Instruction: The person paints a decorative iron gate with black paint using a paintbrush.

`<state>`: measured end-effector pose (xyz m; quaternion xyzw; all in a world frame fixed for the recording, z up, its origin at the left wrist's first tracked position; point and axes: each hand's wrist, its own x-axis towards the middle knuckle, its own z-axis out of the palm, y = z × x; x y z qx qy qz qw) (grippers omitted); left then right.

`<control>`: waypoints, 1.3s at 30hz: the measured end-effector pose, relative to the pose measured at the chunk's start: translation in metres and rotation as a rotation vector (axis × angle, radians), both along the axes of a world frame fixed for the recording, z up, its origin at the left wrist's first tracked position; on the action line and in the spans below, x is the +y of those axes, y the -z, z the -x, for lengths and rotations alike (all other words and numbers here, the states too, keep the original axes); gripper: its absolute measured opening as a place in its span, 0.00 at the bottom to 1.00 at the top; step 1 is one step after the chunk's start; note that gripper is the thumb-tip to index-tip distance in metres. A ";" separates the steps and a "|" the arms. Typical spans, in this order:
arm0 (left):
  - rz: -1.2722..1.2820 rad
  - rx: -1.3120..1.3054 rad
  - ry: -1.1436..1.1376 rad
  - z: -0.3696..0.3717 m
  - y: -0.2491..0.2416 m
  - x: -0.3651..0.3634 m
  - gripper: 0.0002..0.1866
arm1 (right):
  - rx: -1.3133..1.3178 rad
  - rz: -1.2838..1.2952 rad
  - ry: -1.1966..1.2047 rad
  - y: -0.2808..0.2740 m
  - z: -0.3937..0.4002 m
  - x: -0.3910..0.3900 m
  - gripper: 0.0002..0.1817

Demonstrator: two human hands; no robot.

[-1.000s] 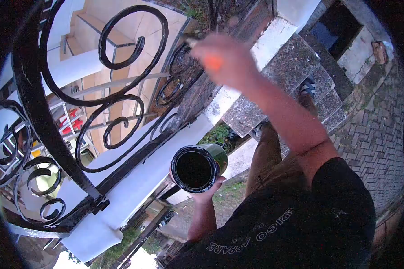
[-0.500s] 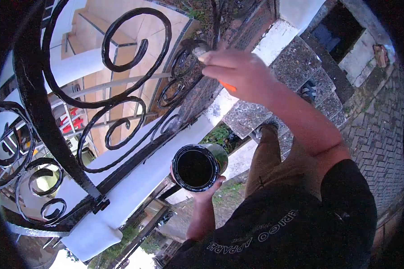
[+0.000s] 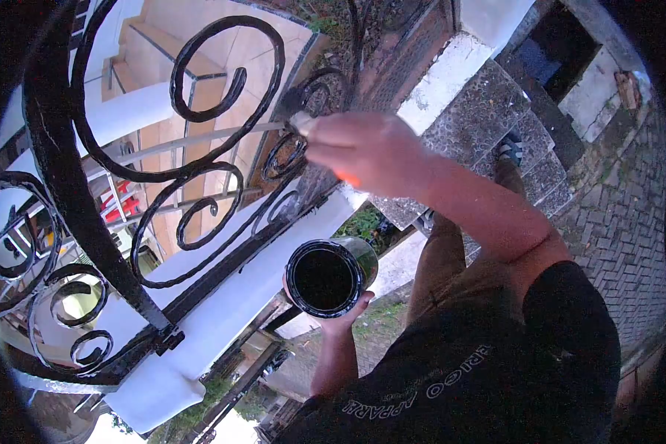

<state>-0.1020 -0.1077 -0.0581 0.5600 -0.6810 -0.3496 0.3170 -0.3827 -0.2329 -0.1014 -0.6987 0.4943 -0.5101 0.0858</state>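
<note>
My right hand (image 3: 381,154) is closed around a paintbrush (image 3: 301,123) with an orange handle, partly hidden by the fingers and smeared by motion. The brush's tip is right at the small scrolls of a black wrought-iron railing (image 3: 61,159). Lower down, my left hand (image 3: 339,321) grips a paint can (image 3: 365,260) from beneath and the side. The can's mouth faces the camera, its rim is coated black, and dark paint shows inside.
Beneath the ironwork runs a white wall ledge (image 3: 218,314). Tiled steps (image 3: 155,44) lie behind the scrolls. Rough stone slabs (image 3: 488,111) and grey paving (image 3: 607,222) are at my feet, beside a dark square opening (image 3: 559,55).
My right hand has moved left and slightly down with the paintbrush along the small scrolls. The left hand and paint can stay almost in place.
</note>
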 end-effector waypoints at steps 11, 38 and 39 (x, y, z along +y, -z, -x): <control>-0.050 -0.146 0.043 -0.039 0.013 0.011 0.73 | -0.544 -0.036 -0.071 0.028 -0.010 0.006 0.12; -0.090 0.086 -0.053 -0.025 -0.006 0.018 0.72 | -0.740 -0.166 0.330 0.049 -0.031 -0.007 0.05; -0.091 0.090 -0.063 -0.025 -0.005 0.019 0.72 | -0.730 -0.161 0.245 0.053 -0.045 -0.012 0.06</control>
